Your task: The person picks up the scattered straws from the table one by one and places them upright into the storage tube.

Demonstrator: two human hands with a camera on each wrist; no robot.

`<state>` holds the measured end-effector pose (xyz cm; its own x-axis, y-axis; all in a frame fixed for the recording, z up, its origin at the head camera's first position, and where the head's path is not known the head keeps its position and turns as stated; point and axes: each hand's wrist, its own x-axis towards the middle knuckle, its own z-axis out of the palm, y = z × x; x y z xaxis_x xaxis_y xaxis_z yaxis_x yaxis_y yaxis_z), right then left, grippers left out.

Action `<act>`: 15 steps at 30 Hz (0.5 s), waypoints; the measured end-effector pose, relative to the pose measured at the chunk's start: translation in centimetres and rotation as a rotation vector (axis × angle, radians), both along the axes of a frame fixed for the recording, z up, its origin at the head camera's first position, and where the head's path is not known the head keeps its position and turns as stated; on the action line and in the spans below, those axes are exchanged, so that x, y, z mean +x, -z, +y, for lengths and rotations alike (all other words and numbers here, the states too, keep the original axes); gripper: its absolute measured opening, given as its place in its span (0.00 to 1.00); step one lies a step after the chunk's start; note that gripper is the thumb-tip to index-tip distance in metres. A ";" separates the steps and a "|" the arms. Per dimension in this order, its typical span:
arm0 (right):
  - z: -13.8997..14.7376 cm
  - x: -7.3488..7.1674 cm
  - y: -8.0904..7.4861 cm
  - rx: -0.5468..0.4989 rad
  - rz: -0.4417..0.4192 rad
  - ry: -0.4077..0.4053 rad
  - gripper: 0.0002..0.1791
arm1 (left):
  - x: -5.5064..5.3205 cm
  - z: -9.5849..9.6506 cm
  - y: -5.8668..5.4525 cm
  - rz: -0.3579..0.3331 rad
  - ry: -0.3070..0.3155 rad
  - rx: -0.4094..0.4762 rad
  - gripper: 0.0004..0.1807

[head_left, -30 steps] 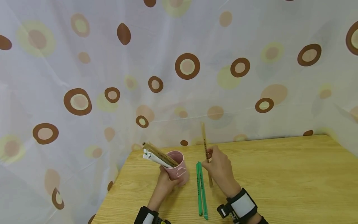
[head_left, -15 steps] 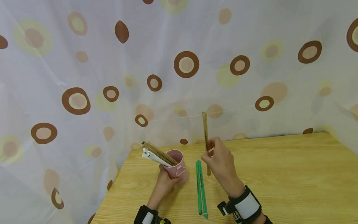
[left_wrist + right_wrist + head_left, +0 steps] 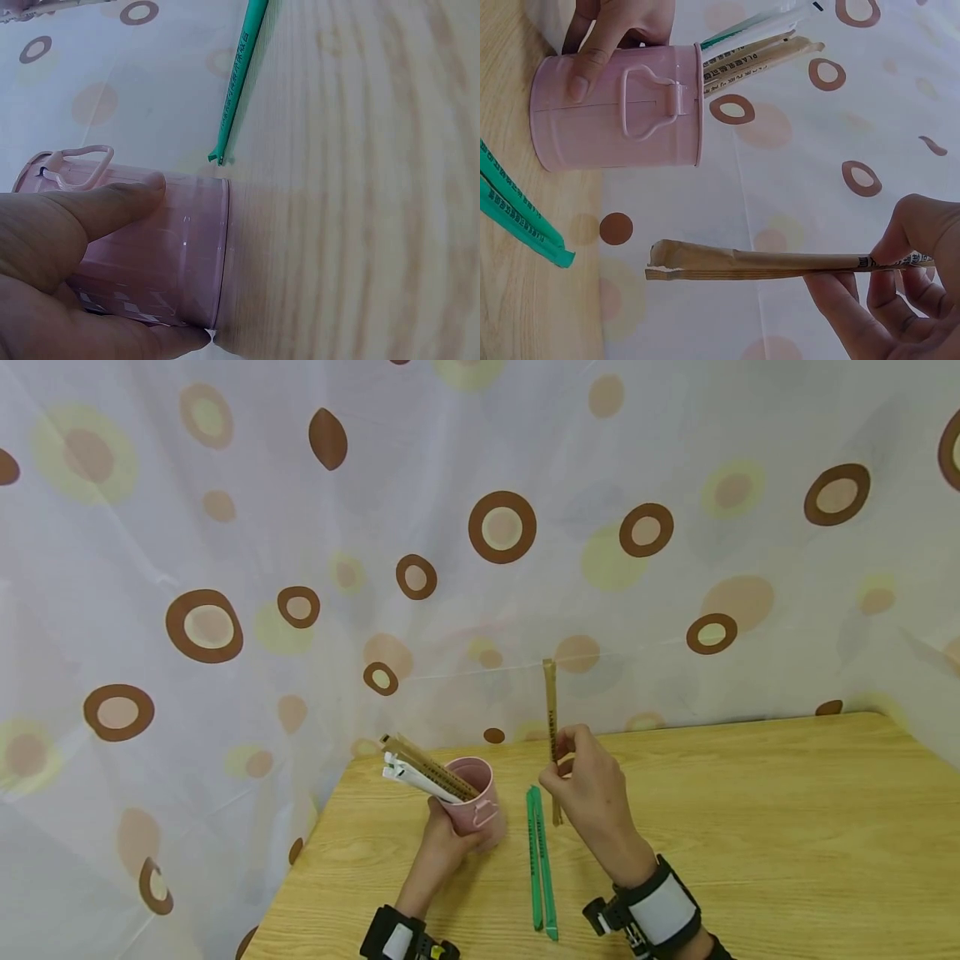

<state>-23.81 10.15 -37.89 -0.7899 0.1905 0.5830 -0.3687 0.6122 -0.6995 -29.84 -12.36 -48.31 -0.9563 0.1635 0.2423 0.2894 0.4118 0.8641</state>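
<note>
My left hand (image 3: 437, 858) grips the side of a pink pail (image 3: 483, 827) standing on the table, thumb and fingers round its lower wall in the left wrist view. Brown paper-wrapped straws (image 3: 433, 770) and white-wrapped ones (image 3: 417, 779) lean out over the pail's rim to the left; a bit of green shows among them in the right wrist view. To the right, my right hand (image 3: 597, 810) pinches a brown paper-wrapped straw (image 3: 780, 262), held upright above the table between thumb and fingers. Its lower end is free.
Two green-wrapped straws (image 3: 545, 868) lie side by side on the wooden table (image 3: 765, 843), between the pail and my right hand. Behind the table hangs a white cloth (image 3: 570, 452) with brown rings and dots. A strap with a camera is on each wrist.
My right hand has lifted the brown straw upward, mostly in the first half second, and then stays nearly still. The left hand and the pail hold their place.
</note>
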 end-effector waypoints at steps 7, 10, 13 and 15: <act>-0.4 0.0 0.0 -0.031 0.006 -0.034 0.16 | -0.1 -0.1 0.3 0.012 0.019 0.021 0.58; -0.6 0.0 0.1 -0.057 0.018 -0.069 0.16 | -0.2 -0.2 0.4 0.013 0.027 0.027 0.59; -1.0 0.0 0.2 -0.106 0.038 -0.128 0.16 | -0.3 -0.2 0.4 0.015 0.026 0.021 0.59; -1.3 -0.2 0.4 -0.140 0.053 -0.171 0.17 | -0.3 -0.2 0.4 0.018 0.027 0.023 0.59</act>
